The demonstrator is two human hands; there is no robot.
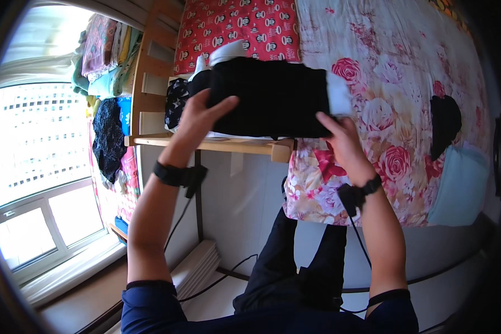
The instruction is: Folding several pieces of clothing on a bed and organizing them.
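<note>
A folded black garment (271,98) is held up in front of me between both hands, over the end of a wooden-railed bed. My left hand (200,117) grips its left side, thumb across the near face. Its lower right corner is pinched by my right hand (340,135); the fingers behind the cloth are hidden. White cloth (339,95) sticks out past the right side, and more white cloth (228,52) shows at the upper left; whether either belongs to the garment I cannot tell. Left of my left hand lies a black cloth with white stars (177,102).
A wooden rail (208,144) runs below the garment. Red printed bedding (242,29) lies beyond; a floral sheet (375,117) spreads right, bearing a black cloth (444,123) and folded pale-blue cloth (459,188). Folded fabrics (104,54) are piled by the window (37,137). Cables trail from both wrists.
</note>
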